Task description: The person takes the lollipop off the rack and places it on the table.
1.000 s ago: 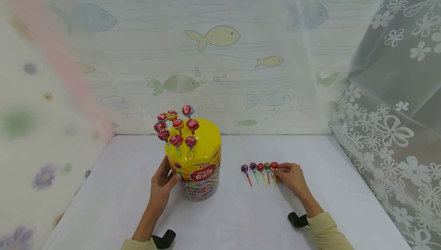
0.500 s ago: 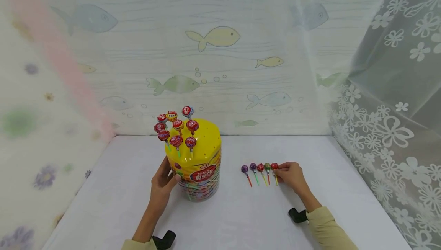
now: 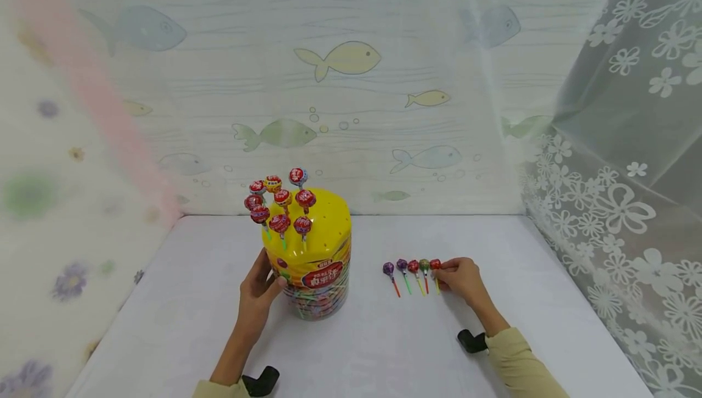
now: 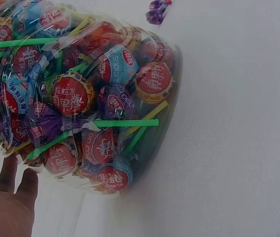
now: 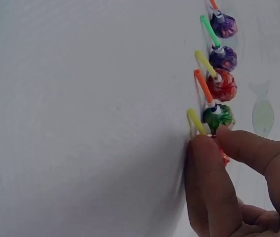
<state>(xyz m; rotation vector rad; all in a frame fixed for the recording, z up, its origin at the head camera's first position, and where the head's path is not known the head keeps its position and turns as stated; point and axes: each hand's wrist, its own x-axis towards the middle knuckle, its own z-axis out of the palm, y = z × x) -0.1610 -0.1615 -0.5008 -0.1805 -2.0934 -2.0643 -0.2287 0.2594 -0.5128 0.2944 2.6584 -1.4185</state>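
Note:
A clear jar of wrapped lollipops [image 3: 323, 279] with a yellow lid [image 3: 331, 218] stands on the white table in the head view. My left hand [image 3: 256, 294] holds its left side, thumb on the front. Several lollipops [image 3: 280, 223] stand upright in holes on the lid's left part. To the right, several lollipops lie in a row, heads away from me, with a purple one [image 3: 388, 268] at the left end and a green one [image 3: 425, 265] near the right. My right hand [image 3: 463, 279] pinches the rightmost red lollipop [image 3: 435, 264]; its yellow stick [image 5: 195, 121] shows in the right wrist view.
Behind the white table [image 3: 373, 349] hangs a fish-print curtain [image 3: 351, 93]. A lace-patterned sheer cloth [image 3: 620, 227] borders the right side. Black wrist devices sit by the left sleeve [image 3: 262, 381] and the right sleeve [image 3: 471, 341].
My right fingers have shifted very slightly at the red lollipop, whose stick now slants a little more. The left hand and the jar have stayed in place.

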